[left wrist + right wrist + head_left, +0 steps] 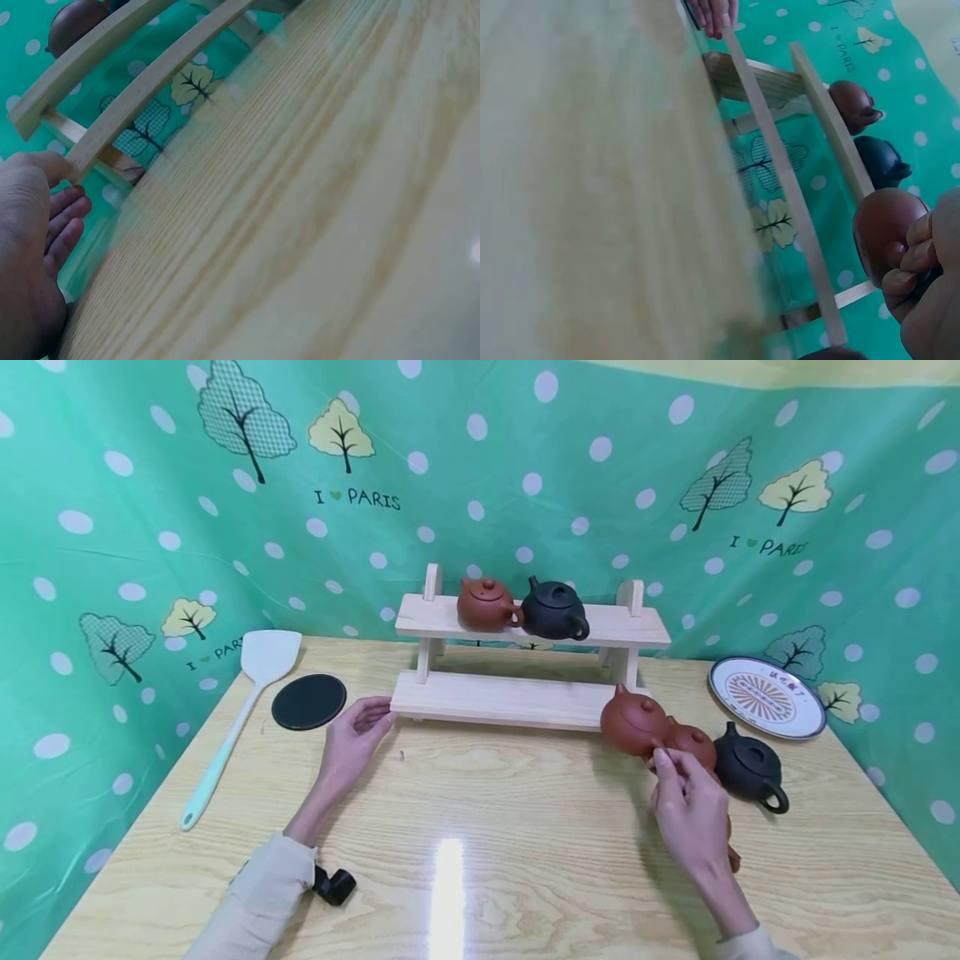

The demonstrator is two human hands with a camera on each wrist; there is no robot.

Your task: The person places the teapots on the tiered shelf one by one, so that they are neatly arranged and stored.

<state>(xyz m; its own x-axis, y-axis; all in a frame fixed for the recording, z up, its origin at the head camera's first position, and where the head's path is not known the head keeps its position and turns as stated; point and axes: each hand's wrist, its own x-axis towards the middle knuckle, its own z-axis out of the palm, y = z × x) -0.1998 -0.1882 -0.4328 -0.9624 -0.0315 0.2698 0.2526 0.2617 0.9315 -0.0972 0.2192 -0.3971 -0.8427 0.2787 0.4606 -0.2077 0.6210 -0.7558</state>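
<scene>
A two-tier wooden shelf [495, 700] stands at the back of the table. My left hand [354, 739] holds the left end of its lower board, thumb on the board's end in the left wrist view. My right hand [692, 814] pinches the handle of a reddish-brown teapot [632, 723], which is off the table by the lower board's right end. On the upper board sit another brown teapot [486, 606] and a black teapot [553, 612]. Beside my right hand are a brown teapot [692, 742], partly hidden, and a black teapot [748, 766]. Another brown piece [733, 857] shows behind the wrist.
A white plate [813, 724] with a printed pattern lies at the right rear. On the left are a round black coaster [309, 702] and a spatula [238, 722] with a pale green handle. Behind the table hangs a green dotted cloth [525, 443].
</scene>
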